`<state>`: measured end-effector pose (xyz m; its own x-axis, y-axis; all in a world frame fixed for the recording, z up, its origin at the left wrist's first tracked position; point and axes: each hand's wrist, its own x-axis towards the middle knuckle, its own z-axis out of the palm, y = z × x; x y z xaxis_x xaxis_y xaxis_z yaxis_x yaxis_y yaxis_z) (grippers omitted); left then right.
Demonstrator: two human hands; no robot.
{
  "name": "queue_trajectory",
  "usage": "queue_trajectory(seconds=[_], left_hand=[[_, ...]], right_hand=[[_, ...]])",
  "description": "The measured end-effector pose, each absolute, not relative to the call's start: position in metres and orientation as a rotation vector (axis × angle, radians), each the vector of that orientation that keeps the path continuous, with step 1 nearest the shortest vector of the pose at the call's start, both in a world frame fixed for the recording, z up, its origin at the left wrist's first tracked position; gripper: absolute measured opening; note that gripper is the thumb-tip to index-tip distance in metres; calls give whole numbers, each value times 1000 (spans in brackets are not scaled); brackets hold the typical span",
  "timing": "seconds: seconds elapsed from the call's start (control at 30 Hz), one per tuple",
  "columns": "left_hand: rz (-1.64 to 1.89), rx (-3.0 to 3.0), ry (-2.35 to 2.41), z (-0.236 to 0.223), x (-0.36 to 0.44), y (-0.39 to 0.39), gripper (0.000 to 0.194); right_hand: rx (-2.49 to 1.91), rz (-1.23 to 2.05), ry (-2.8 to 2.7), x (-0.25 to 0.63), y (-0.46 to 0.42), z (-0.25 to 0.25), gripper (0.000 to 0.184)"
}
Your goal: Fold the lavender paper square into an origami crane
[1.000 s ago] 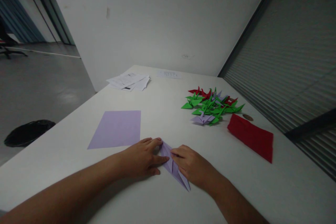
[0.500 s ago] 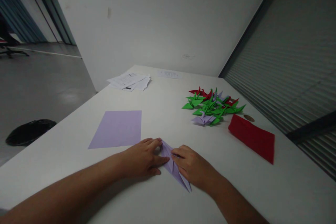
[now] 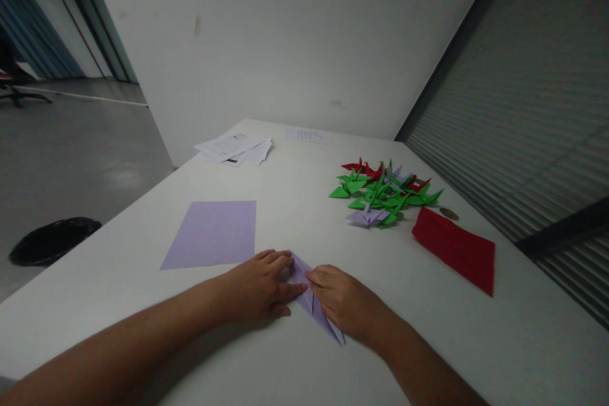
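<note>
A narrow piece of folded purple paper [image 3: 315, 309] lies slantwise on the white table in front of me, creased down its length into a long diamond-like shape. At its upper left, my left hand [image 3: 261, 287] holds it down, index finger at the far tip and thumb on the near part. My right hand [image 3: 349, 303] has its fingers curled and pressed together on the right-hand edge of the paper, hiding part of it. Some of the right fingertips are out of sight. Just beyond my left hand is a flat purple sheet [image 3: 214, 233].
Several folded paper cranes in green, red and purple [image 3: 380, 193] are heaped at the back right. Nearer lie a stack of red paper [image 3: 457, 248] and a small round brown object [image 3: 449, 214]. Printed papers [image 3: 233, 147] lie far left; a black-lined bin [image 3: 54, 240] stands beside the table [image 3: 295, 196].
My right hand has shifted very slightly up and left along the folded paper's edge. My left hand stays in place, and the rest looks the same.
</note>
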<state>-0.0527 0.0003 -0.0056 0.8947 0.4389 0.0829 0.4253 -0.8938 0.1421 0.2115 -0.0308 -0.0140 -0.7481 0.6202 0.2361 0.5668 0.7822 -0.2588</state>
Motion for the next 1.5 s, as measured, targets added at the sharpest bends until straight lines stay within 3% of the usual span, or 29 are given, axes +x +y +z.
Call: queue_trajectory(seconds=[0.83,1.5], left_hand=[[149,2934,780,-17,-55,0,56],[230,2993,614,-13,-52,-3,54]], right_hand=[[-935,268,-2683,208,-34,-11,40],[-905,254,-2631,202,-35,-9,34]])
